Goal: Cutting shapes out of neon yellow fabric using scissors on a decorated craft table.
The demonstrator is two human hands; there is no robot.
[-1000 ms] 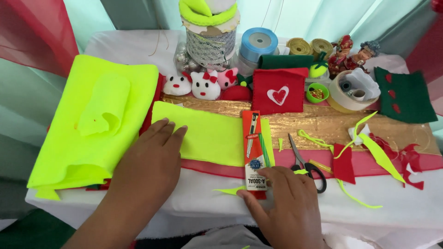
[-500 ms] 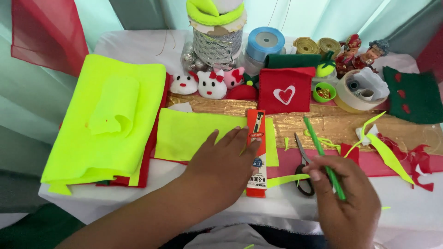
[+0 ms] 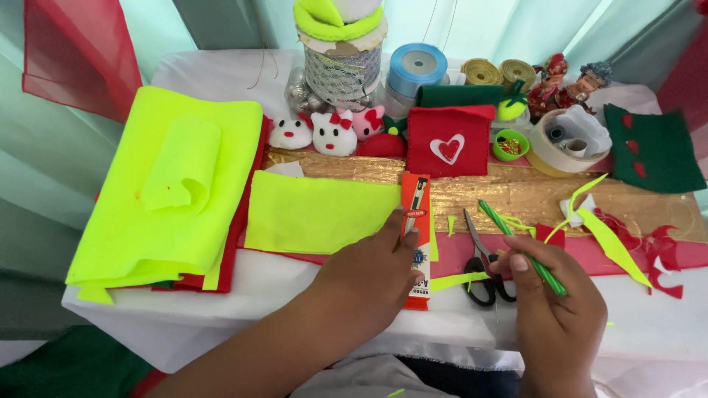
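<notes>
My left hand (image 3: 372, 276) lies flat on a neon yellow felt sheet (image 3: 317, 216) and on the lower half of a long orange cardboard package (image 3: 417, 221), fingers spread. My right hand (image 3: 558, 317) grips a thin green pencil (image 3: 521, 247) that slants up to the left, its tip above the red cloth strip. Black-handled scissors (image 3: 483, 262) lie shut on the table between my two hands. A narrow neon yellow felt strip (image 3: 459, 280) lies just below the package.
A folded neon yellow felt pile (image 3: 173, 184) fills the left. Along the back stand ribbon spools (image 3: 417, 68), toy animal heads (image 3: 332, 133), a red pouch with a heart (image 3: 448, 141), figurines (image 3: 564, 85), a tape roll (image 3: 568, 140). Dark green felt (image 3: 653, 151) and felt scraps (image 3: 612, 236) lie at the right.
My left hand slid right from the yellow sheet onto the orange package. My right hand left the package and picked up the green pencil.
</notes>
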